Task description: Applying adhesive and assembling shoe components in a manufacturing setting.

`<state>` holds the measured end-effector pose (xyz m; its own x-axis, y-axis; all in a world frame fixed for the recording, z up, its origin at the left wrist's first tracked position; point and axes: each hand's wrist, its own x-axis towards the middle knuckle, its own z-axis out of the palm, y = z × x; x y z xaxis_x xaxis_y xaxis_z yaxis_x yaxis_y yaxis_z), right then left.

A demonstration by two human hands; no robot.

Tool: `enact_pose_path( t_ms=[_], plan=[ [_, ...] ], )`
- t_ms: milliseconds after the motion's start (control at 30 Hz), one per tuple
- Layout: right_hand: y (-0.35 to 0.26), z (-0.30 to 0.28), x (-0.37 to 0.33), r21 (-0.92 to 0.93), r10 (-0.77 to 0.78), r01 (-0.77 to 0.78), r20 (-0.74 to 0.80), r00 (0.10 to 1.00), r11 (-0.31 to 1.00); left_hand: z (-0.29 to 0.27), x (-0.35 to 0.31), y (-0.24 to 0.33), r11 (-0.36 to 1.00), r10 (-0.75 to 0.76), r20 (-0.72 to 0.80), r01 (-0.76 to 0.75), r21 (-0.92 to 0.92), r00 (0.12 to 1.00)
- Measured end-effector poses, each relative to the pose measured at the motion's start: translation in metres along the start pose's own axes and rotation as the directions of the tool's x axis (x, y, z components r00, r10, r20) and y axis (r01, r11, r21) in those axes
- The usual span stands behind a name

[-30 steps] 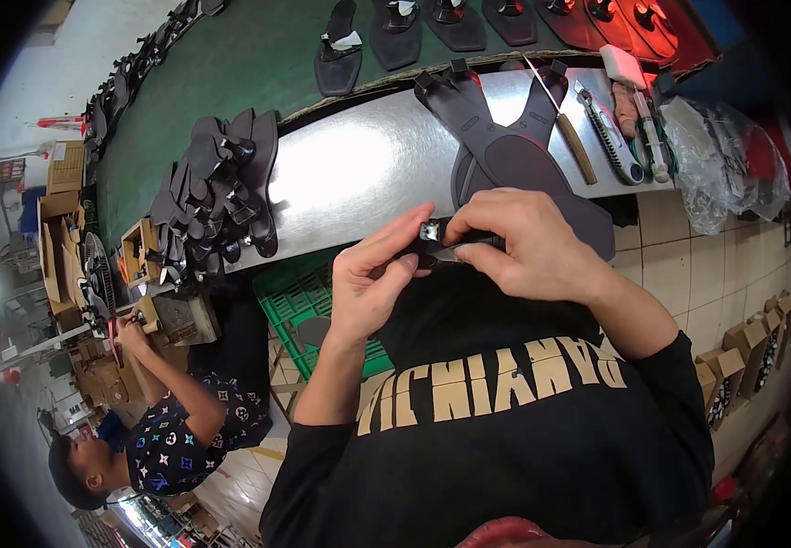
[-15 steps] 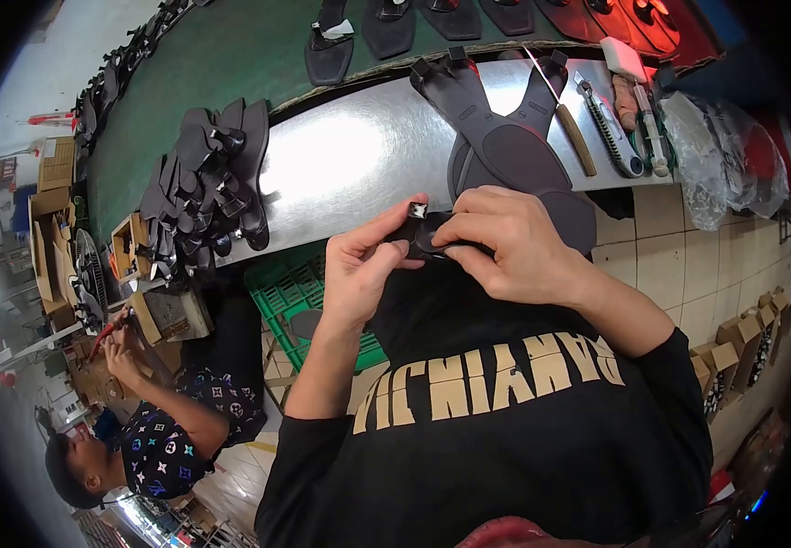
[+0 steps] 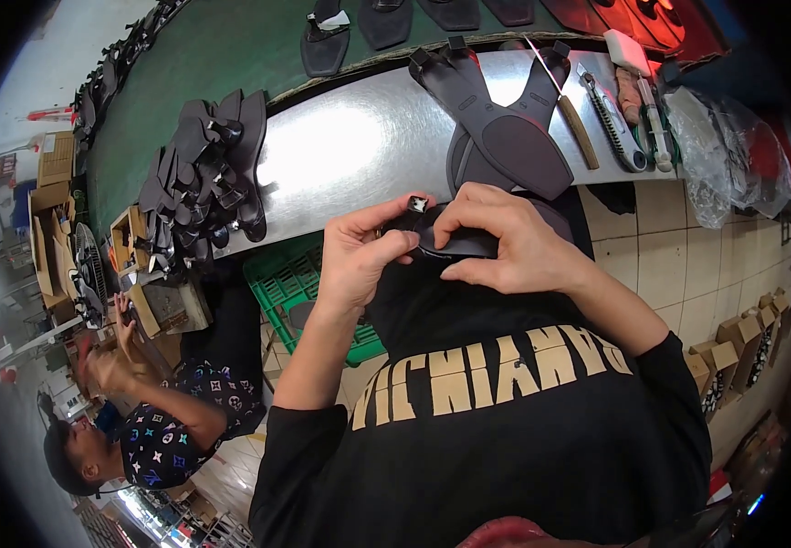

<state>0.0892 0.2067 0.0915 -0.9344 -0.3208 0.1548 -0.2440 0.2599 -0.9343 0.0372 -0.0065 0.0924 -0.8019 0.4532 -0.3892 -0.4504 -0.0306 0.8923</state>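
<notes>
A dark heeled sole [image 3: 470, 242] is held between the hands, just off the near edge of the metal desk [image 3: 336, 196]. The left hand [image 3: 354, 260] pinches its heel end between thumb and fingers, heel tip [image 3: 418, 204] exposed above. The right hand [image 3: 523, 242] is curled, index fingertip against the sole; whether its thumb grips cannot be determined.

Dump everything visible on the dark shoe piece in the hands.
The dark shoe piece is near-black with a soft sheen, perhaps leathery or rubbery. Its flattish sole part extends rightward under the right hand; at its left end is a heel-like part whose squarish tip shows a bright patch. The left hand grips that end with thumb and fingers; right-hand fingers touch the sole. It's held near the metal table's near edge; hands hide much.
</notes>
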Motion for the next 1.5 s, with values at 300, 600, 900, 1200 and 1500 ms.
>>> enact_pose_path(
  t_ms=[300, 600, 900, 1200, 1500],
  plan=[
    [0.004, 0.012, -0.002, -0.146, -0.045, 0.023, -0.151, 0.988, 0.989, 0.006, 0.003, 0.003, 0.999, 0.026, -0.066, -0.024, 0.034, 0.997],
    [-0.003, 0.005, -0.002, -0.317, -0.331, 0.259, -0.2, 0.922, 0.912, 0.001, 0.002, 0.014, 0.958, -0.1, 0.1, 0.123, -0.26, 0.99],
    [-0.002, 0.012, -0.004, -0.332, -0.245, 0.136, -0.313, 0.917, 0.933, 0.01, 0.0, -0.001, 0.994, -0.072, 0.023, 0.073, -0.084, 0.997],
    [0.0, 0.017, -0.007, -0.356, -0.219, 0.1, -0.31, 0.925, 0.929, 0.014, -0.004, -0.013, 0.991, -0.011, 0.029, 0.007, 0.132, 1.0],
    [0.008, 0.018, -0.01, -0.131, 0.009, -0.049, -0.289, 0.957, 0.99, 0.013, -0.007, -0.006, 0.948, -0.013, 0.02, 0.006, 0.319, 1.0]
  ],
)
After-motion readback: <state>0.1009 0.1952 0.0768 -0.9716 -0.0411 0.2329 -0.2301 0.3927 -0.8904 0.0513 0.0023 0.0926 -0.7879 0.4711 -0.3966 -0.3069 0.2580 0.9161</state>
